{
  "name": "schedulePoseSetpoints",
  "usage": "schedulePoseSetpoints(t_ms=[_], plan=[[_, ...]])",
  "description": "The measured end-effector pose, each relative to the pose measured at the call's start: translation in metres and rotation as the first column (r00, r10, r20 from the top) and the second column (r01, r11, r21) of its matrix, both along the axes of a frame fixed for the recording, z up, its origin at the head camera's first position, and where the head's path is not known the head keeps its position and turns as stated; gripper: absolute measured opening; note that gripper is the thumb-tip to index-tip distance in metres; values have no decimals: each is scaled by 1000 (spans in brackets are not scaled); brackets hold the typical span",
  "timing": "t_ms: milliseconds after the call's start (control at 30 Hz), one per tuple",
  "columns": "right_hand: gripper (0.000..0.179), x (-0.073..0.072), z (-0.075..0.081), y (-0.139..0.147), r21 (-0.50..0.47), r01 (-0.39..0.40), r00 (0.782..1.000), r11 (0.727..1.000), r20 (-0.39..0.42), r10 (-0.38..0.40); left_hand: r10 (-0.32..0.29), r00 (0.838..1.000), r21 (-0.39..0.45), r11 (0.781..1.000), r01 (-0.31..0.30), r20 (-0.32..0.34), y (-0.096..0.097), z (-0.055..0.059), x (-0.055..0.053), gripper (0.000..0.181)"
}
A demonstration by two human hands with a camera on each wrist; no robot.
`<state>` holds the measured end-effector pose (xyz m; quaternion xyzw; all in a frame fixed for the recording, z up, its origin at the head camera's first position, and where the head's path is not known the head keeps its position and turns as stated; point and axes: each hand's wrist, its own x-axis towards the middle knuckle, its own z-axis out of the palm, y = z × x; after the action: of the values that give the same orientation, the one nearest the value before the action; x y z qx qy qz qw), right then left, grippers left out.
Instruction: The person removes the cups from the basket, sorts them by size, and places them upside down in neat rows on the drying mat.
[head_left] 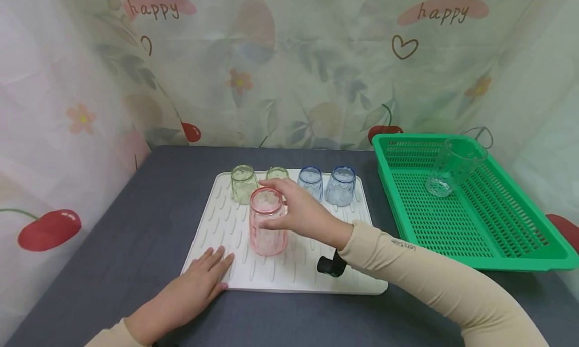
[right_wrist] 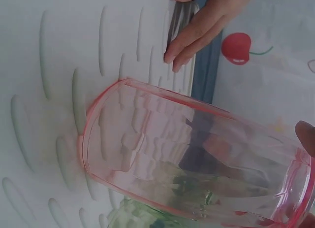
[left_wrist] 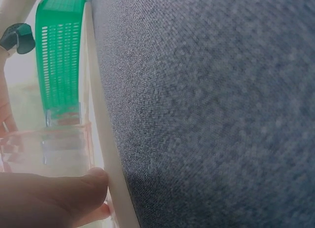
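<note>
My right hand (head_left: 303,209) holds a clear pink glass (head_left: 268,231) round its upper end, thumb in front and fingers behind. In the right wrist view the pink glass (right_wrist: 197,154) stands mouth down, its wide rim right at the white ridged drying mat (head_left: 239,271). My left hand (head_left: 194,289) rests with straight fingers on the mat's front left corner; its thumb (left_wrist: 74,188) lies by the mat's edge in the left wrist view. Behind the pink glass stand a green glass (head_left: 244,186) and a second green glass (head_left: 277,172), partly hidden by the right hand.
On the mat's back right stand a blue-tinted glass (head_left: 311,179) and another blue-tinted glass (head_left: 341,186), both upside down. A green slotted basket (head_left: 452,264) sits to the right, with a clear glass mug (head_left: 457,166) tilted inside. Printed curtain cloth (head_left: 289,86) surrounds the dark table (head_left: 149,211).
</note>
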<state>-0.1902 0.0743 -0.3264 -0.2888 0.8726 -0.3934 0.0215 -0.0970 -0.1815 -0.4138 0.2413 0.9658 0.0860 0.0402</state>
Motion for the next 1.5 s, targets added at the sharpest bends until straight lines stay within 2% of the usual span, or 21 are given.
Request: schedulePoseSetpoints(t_ms=[300,467,733,933,1233,1333,1500], plan=[[76,1,18,7,-33,16,999,999,45,-14,-2,1000,-2,1000,2,3,1,1,0,51],[74,4,35,19,-57,49,999,997,27,-48,4,1000,-1,1000,-4,19,1,2,0,52],[72,7,66,54,-130,130,991,983,7,-130,-2,1000,4,1000,2,5,1,1,0,50],[66,8,90,89,-179,219,974,959,-25,-226,-2,1000,4,1000,2,-2,1,2,0,50],[53,13,115,141,-323,324,935,889,-37,-354,-5,1000,11,1000,5,1,0,2,1,51],[51,11,116,158,-429,320,931,845,-23,-364,-4,1000,9,1000,4,7,0,2,1,51],[48,3,113,186,-624,268,935,734,-16,-355,1,1000,8,1000,-1,23,0,3,1,51]])
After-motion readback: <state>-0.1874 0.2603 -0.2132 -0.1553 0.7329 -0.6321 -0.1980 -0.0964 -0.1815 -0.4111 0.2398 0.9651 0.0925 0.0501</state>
